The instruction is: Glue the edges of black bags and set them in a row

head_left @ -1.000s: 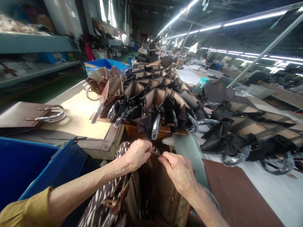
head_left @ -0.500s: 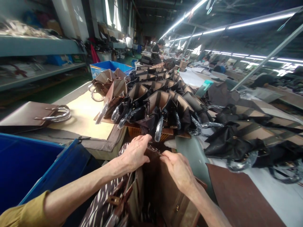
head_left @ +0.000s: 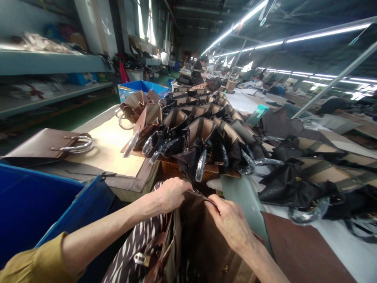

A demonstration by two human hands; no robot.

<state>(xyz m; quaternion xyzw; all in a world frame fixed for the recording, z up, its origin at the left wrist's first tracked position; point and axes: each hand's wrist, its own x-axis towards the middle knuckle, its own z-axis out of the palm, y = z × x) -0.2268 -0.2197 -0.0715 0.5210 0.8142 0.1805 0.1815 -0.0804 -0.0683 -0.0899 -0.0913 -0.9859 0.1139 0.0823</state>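
"What do we see?"
"Black bags [head_left: 200,127] heaped far centre; our open brown bag [head_left: 200,236] near centre."
"Our hands?"
"Both pinching its far rim [head_left: 200,195] — left hand [head_left: 173,194] leftward, right hand [head_left: 231,220] rightward; metal clasp [head_left: 142,259] near left."

One left hand [head_left: 172,194] and one right hand [head_left: 228,220] are counted on one open brown bag [head_left: 194,224], taken as the clock's centre. One flat-lying brown bag [head_left: 35,142] is seen at ten o'clock. One near blue bin [head_left: 32,196] at nine and one far blue bin [head_left: 128,95] at eleven are counted. One brown sheet [head_left: 300,243] is seen at three. Black bags [head_left: 200,130] at twelve are too overlapped to be counted.
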